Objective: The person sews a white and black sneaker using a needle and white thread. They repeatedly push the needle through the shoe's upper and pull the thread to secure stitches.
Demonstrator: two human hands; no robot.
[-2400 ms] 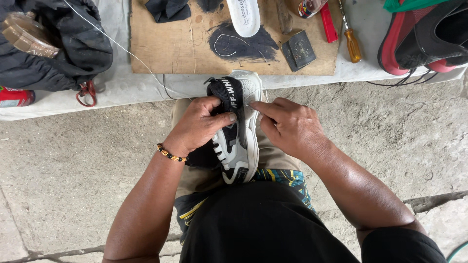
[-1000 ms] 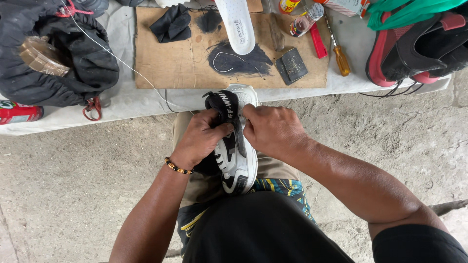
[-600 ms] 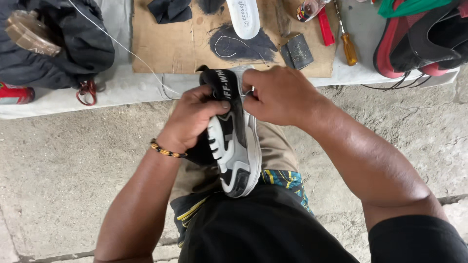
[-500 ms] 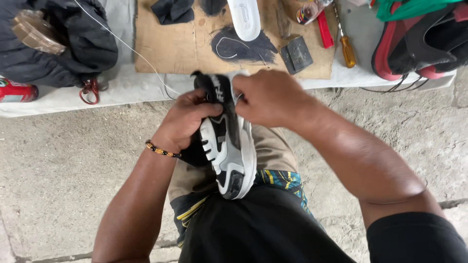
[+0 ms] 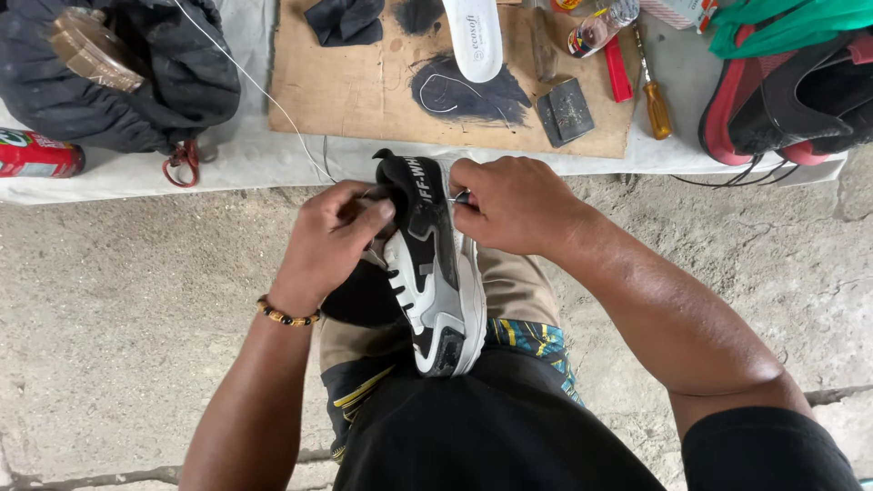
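Note:
A black, white and grey sneaker (image 5: pixel 432 273) rests on my lap, heel end pointing away from me. My left hand (image 5: pixel 332 241) grips its left side, thumb pressed on the black heel. My right hand (image 5: pixel 514 205) is closed at the heel's right edge, pinching a thin metal needle or awl (image 5: pixel 457 196) against the shoe. A white thread (image 5: pixel 264 91) runs from the shoe up across the work surface. A beaded bracelet (image 5: pixel 286 315) is on my left wrist.
A cardboard sheet (image 5: pixel 364 86) lies ahead with a white insole (image 5: pixel 475 36), dark fabric pieces, a small block (image 5: pixel 566 111), a red tool (image 5: pixel 618 71) and a yellow-handled screwdriver (image 5: pixel 657 105). A black bag (image 5: pixel 136 77) and a red can (image 5: pixel 36 155) are at left, red-and-black shoes (image 5: pixel 787 100) at right. Concrete floor lies below.
The shoe shifted on my lap and both hands stayed on its heel end. My right hand moved along the heel edge and now pinches the needle there.

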